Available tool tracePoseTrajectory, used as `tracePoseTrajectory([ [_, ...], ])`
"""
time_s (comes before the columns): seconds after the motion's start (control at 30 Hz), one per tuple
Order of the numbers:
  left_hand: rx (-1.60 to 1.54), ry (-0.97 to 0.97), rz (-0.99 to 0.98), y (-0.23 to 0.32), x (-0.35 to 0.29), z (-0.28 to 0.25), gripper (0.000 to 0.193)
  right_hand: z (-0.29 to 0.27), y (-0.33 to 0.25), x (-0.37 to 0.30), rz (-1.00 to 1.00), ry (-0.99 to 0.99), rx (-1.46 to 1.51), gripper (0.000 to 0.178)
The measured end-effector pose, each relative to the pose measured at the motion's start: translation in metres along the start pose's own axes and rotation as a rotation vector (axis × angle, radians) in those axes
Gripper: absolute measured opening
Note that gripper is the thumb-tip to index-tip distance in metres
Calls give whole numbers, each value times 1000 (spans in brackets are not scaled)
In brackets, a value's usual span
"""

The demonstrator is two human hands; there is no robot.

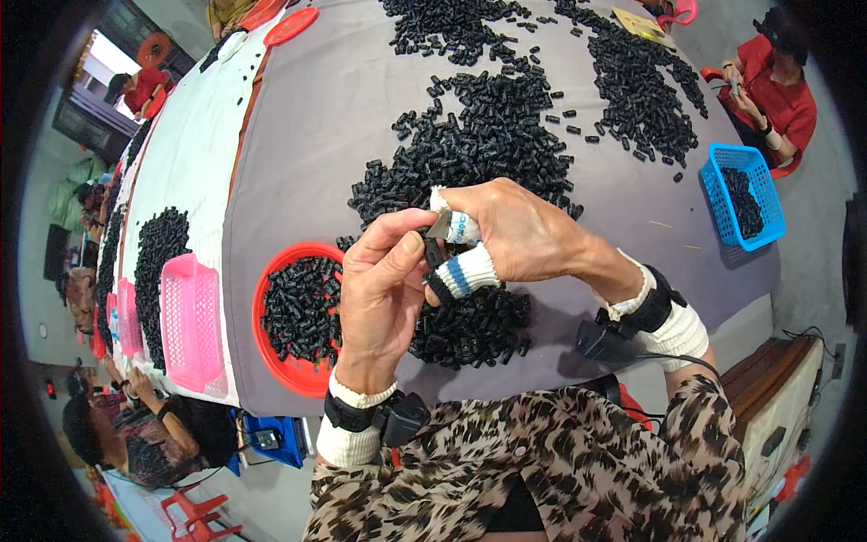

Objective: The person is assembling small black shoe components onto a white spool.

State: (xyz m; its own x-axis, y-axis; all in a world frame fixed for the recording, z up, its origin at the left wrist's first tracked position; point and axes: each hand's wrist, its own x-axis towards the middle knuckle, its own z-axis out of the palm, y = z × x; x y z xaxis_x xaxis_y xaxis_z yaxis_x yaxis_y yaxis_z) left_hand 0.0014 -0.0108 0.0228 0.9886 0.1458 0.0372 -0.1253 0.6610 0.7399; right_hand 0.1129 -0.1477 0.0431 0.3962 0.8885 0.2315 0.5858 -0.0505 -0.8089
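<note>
While the L hand point(384, 280) pinches a sm. blk piece point(433, 255) btwn thumb & index finger, the R hand point(528, 230) comes in from abt 3 o'clock, fingers bent, gripping a flat grey bit point(440, 226) right up against it; kind of tool unclear at this size. R thumb & index wear white finger covers, thumb's w/ a blue stripe; L fingers bare. Both wrists have white cuffs, blk straps & a sm. blk box each.

Clock from the hands, 12 = away from wearer: at 5-6, partly hidden by the hands, a near pile point(474, 330) of similar blk pcs on the grey cloth point(307, 144). At 8, a round red basin point(260, 312) w/ more of same, L forearm overlapping its edge. At 12, just beyond the fingers, a big heap point(479, 135); farther out at 1-2, another heap point(637, 90).

Further off: pink basket point(191, 316) btwn 8 & 9; dark pile point(163, 248) at 9 on white cloth point(190, 167); flat red lid point(292, 26) at 11. Just short of 3, nr table edge, blue basket point(769, 194) part-filled w/ blk pcs. Seated co-worker in red point(787, 104) at approx. 2, hands raised; another person point(135, 434) at 8, beyond the pink basket.
</note>
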Motion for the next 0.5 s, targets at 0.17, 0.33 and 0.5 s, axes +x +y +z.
tracePoseTrajectory([
  [0.17, 19, -5, -2, 1, -1, 1, 22, 2, 2, 0, 20, -17, -4, 39],
  [0.33, 42, -20, 15, 1, -3, -2, 21, 3, 3, 0, -5, -17, -39, 42],
  [0.5, 130, 51, 33, 1, -4, 2, 21, 6, -1, 1, 6, -23, -22, 42],
])
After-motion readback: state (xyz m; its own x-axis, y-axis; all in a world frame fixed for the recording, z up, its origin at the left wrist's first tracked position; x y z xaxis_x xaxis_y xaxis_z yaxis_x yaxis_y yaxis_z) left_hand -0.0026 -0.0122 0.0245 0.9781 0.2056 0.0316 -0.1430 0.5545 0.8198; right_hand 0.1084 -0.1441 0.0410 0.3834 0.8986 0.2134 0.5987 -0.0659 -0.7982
